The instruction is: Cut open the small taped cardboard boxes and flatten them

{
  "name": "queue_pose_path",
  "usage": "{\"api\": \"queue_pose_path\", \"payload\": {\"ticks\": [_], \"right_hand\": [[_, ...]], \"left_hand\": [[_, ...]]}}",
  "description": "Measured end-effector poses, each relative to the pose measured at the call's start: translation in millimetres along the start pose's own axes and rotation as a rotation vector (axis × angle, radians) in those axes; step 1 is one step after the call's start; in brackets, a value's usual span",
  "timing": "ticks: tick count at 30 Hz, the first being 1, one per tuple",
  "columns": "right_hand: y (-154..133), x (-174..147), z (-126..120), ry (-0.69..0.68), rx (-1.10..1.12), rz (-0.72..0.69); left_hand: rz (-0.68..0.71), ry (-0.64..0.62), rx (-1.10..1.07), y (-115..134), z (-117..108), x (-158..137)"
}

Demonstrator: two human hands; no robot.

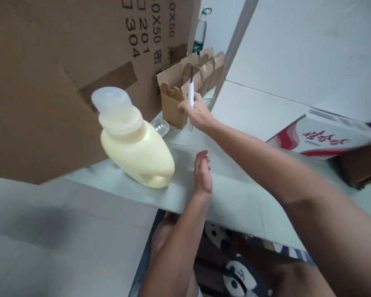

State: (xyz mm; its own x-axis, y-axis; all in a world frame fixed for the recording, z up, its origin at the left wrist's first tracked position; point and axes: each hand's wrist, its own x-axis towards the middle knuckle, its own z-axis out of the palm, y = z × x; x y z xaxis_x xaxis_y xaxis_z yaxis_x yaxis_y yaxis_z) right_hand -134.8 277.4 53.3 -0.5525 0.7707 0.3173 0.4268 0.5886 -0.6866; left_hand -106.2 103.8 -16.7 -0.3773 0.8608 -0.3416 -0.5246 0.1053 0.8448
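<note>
the right hand (199, 112) is grasping a white pen-like tool (191, 94) before the small cardboard boxes (174, 108), while the left hand (203, 175) is curving loosely, released, near the yellow bottle (142, 159).

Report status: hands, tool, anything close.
Right hand gripping white tool. Left hand open, empty. Open carton close by tool; yellow bottle left of left hand.

A large brown carton (43, 90) printed with "304" and "201" stands at left, behind a pale yellow detergent bottle (139, 154) with a translucent cap. A green-labelled plastic water bottle (200, 33) stands farther back; a red-and-white printed box (323, 138) sits at right, panda-print fabric (249, 280) below.
</note>
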Motion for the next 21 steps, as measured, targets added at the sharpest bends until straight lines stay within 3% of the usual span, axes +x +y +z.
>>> {"api": "queue_pose_path", "payload": {"ticks": [4, 9, 12, 16, 19, 21], "right_hand": [[-12, 31, 10, -0.003, -0.010, 0.089], [-11, -5, -18, 0.110, 0.003, 0.208], [-12, -63, -49, 0.187, 0.123, 0.129], [-12, -181, -99, 0.277, 0.269, 0.021], [-7, -282, -135, 0.213, 0.226, 0.063], [-6, -338, -153, 0.153, 0.133, 0.027]], "left_hand": [[0.011, 0.008, 0.000, 0, -3, 2], [0.170, 0.105, 0.064, 5, -13, 1], [0.336, 0.200, 0.104, 8, -19, -7], [0.673, 0.308, 0.110, 5, -24, -23], [0.723, 0.253, 0.131, 3, -23, -27], [0.680, 0.107, 0.144, 5, -20, -22]]}}
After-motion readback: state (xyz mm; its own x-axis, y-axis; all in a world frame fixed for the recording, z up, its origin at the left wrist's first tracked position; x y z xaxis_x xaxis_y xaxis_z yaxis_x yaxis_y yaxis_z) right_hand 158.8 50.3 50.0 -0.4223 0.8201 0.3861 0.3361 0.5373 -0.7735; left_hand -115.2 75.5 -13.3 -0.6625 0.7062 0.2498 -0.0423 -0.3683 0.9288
